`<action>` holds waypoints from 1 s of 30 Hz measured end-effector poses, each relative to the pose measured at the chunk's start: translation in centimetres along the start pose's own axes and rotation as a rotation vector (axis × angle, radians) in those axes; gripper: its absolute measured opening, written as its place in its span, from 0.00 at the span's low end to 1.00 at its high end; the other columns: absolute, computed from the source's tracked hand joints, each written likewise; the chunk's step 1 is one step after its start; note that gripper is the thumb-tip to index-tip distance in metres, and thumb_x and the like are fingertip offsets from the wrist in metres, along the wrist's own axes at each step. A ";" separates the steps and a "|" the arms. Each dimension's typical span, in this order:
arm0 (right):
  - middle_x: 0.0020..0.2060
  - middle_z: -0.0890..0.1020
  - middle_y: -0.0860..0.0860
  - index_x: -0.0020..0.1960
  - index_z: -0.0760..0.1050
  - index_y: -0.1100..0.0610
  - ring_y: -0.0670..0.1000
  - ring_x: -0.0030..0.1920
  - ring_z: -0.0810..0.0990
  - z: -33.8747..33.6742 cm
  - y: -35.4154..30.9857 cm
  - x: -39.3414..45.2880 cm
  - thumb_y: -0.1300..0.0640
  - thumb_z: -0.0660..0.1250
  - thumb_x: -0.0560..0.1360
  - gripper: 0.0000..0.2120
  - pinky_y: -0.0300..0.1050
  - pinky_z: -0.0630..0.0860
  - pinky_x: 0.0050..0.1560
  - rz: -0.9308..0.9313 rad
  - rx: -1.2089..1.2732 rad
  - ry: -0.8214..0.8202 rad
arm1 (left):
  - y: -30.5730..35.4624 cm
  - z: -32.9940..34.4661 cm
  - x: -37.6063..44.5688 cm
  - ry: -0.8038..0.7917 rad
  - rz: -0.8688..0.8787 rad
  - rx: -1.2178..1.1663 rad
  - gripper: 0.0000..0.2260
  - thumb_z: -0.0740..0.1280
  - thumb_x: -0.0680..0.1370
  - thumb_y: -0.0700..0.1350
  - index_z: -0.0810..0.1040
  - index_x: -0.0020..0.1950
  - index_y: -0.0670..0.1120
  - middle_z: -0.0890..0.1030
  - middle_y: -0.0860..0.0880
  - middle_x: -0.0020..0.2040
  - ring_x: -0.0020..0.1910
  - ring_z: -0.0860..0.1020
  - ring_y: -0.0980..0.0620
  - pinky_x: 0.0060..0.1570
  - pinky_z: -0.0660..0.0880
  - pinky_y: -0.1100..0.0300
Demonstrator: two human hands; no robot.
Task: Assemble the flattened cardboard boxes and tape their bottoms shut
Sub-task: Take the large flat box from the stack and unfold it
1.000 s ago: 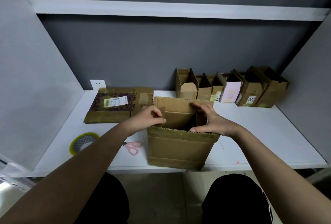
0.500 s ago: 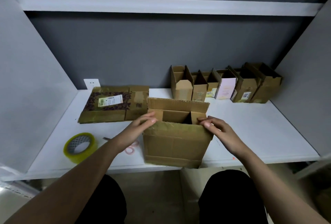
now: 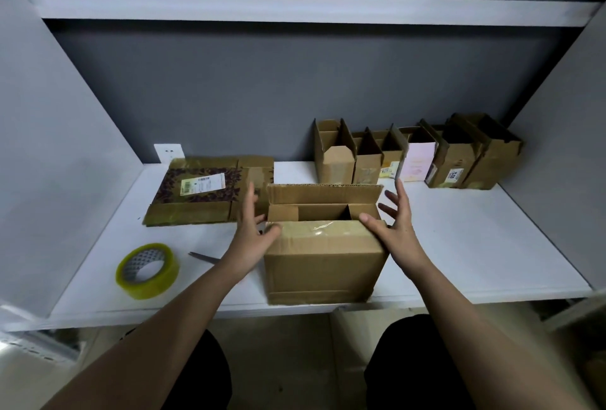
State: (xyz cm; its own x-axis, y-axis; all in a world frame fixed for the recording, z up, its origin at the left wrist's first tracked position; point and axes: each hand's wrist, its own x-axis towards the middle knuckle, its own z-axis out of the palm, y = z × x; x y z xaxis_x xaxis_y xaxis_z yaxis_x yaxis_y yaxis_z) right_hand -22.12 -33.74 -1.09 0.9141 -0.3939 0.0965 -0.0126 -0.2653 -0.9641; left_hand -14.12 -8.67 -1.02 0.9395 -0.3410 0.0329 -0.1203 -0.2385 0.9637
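A brown cardboard box (image 3: 323,265) stands at the table's front edge, bottom up. Its near flap is folded down, its far flap stands upright, and the two side flaps lie folded inward. My left hand (image 3: 251,232) is at the box's left side with straight fingers, thumb touching the near flap's corner. My right hand (image 3: 395,229) is at the right side, fingers spread, thumb on the near flap's right corner. A flattened box (image 3: 210,191) with a white label lies at the back left. A yellowish tape roll (image 3: 147,270) lies at the front left.
Scissors (image 3: 205,257) lie between the tape roll and my left arm, partly hidden. A row of several assembled small boxes (image 3: 416,155) stands along the back wall at the right. The white table (image 3: 475,245) sits between grey side walls, under a shelf.
Both hands have left the flaps inside the box and moved out to its sides with fingers spread. The near flap has folded down.
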 end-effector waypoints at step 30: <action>0.50 0.78 0.46 0.49 0.77 0.53 0.45 0.50 0.76 -0.3 1.8 -0.2 0.57 0.63 0.79 0.05 0.39 0.69 0.48 0.168 0.290 -0.156 | -1.5 1.6 0.5 -0.020 -0.134 -0.197 0.05 0.64 0.79 0.47 0.79 0.49 0.55 0.76 0.52 0.57 0.60 0.72 0.49 0.60 0.68 0.52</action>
State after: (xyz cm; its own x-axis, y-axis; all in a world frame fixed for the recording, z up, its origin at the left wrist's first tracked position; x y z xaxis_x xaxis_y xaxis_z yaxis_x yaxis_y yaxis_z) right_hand -22.43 -34.41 -2.77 0.9601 -0.2662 -0.0862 -0.0725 0.0610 -0.9955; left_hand -14.01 -9.89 -2.90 0.9362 -0.3363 -0.1019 0.0714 -0.1017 0.9922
